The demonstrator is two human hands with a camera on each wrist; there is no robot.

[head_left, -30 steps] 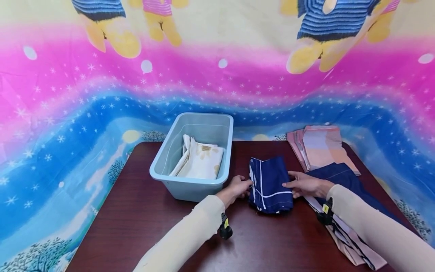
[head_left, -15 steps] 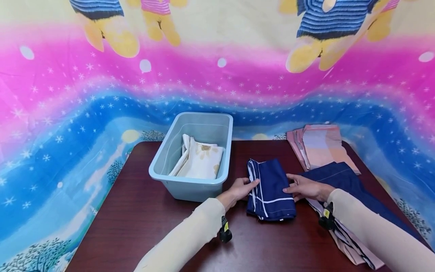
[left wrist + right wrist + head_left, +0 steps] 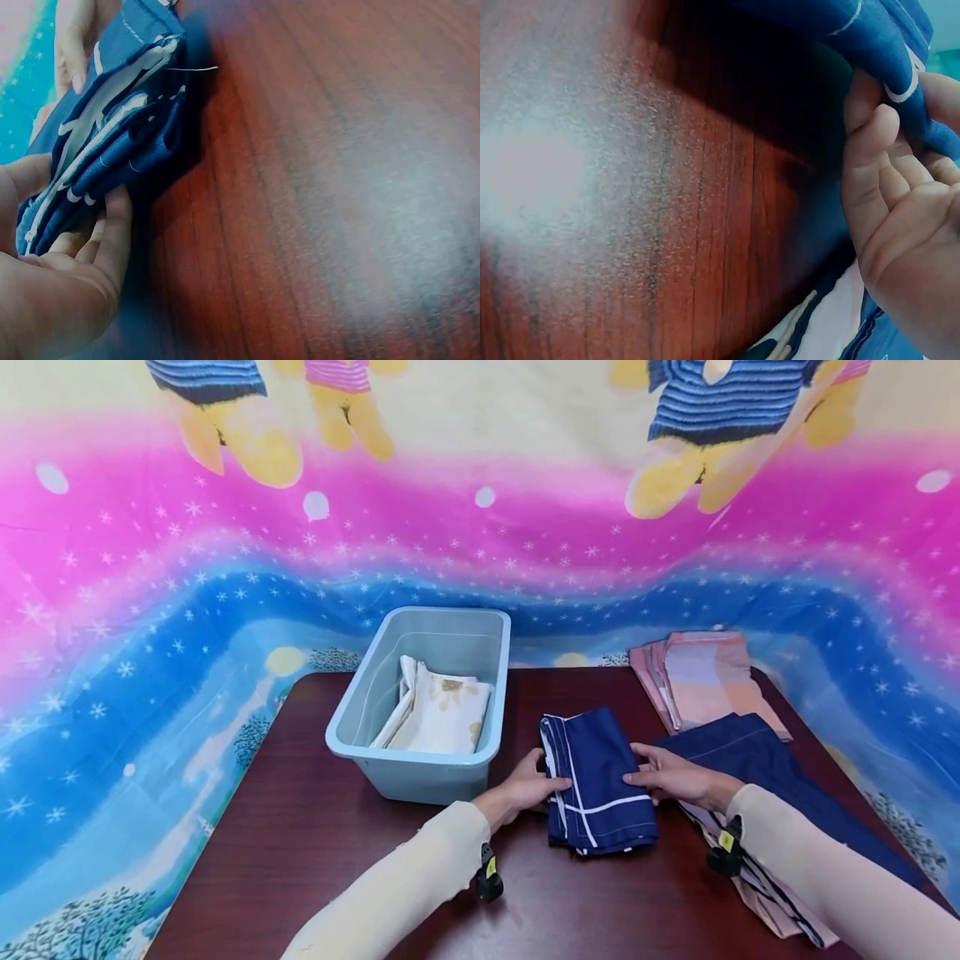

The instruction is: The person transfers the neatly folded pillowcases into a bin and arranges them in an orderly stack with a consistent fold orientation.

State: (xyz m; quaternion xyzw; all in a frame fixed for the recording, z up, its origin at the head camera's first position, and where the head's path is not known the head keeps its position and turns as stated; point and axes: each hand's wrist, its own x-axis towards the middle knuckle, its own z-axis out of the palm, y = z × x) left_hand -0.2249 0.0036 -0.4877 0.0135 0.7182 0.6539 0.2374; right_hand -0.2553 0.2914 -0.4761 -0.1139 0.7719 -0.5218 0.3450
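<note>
A folded navy cloth with white lines [image 3: 600,768] is held between my two hands over the table. My left hand [image 3: 525,787] grips its left edge, thumb on top and fingers beneath; the left wrist view shows the stacked layers [image 3: 112,142] between thumb and fingers. On the opposite edge my right hand [image 3: 678,775] pinches the cloth, its thumb on the upper face. From the right wrist view, the fingers [image 3: 866,150] curl under the cloth's rounded fold [image 3: 892,67]. Part of the cloth's underside is hidden.
Left of the cloth stands a pale blue plastic bin [image 3: 420,777] with a folded cream patterned cloth [image 3: 442,710] inside. A pink checked folded cloth [image 3: 708,681] lies at the back right. Another navy cloth [image 3: 742,747] lies under my right forearm, on the brown table [image 3: 300,827].
The navy bundle has tilted and shifted slightly toward me, its lower edge now nearer the front. My left thumb has moved further onto its upper face. The right hand keeps its hold.
</note>
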